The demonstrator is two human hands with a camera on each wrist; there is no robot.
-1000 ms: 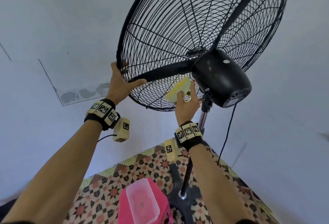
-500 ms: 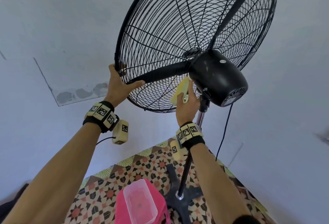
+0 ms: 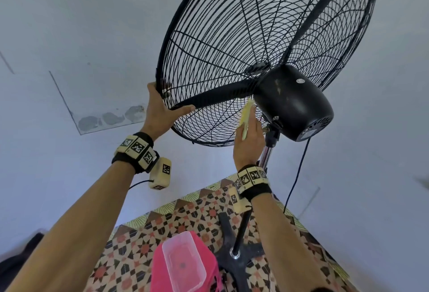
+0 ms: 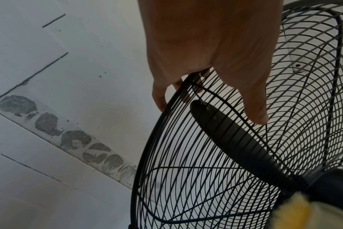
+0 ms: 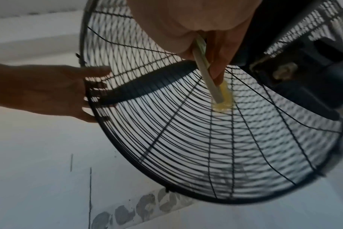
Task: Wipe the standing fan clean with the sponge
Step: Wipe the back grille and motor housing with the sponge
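Observation:
The standing fan's black wire guard (image 3: 232, 48) tilts above me, with its black motor housing (image 3: 292, 101) at the right. My left hand (image 3: 162, 106) grips the guard's left rim (image 4: 147, 147), fingers curled over the edge and thumb lying on the wires. My right hand (image 3: 249, 134) holds a thin yellow sponge (image 3: 246, 115) edge-on against the rear guard, just left of the motor housing. In the right wrist view the sponge (image 5: 207, 77) is pinched between thumb and fingers, its tip on the wires. A black blade (image 4: 235, 139) shows behind the guard.
The chrome pole (image 3: 267, 155) runs down to a black cross base (image 3: 236, 257) on a patterned mat (image 3: 130, 257). A pink stool with a clear plastic container (image 3: 183, 261) stands left of the base. A power cord (image 3: 297, 175) hangs from the motor.
My right hand has turned the sponge from flat to edge-on and slid it up towards the motor housing. The left hand keeps its grip on the rim.

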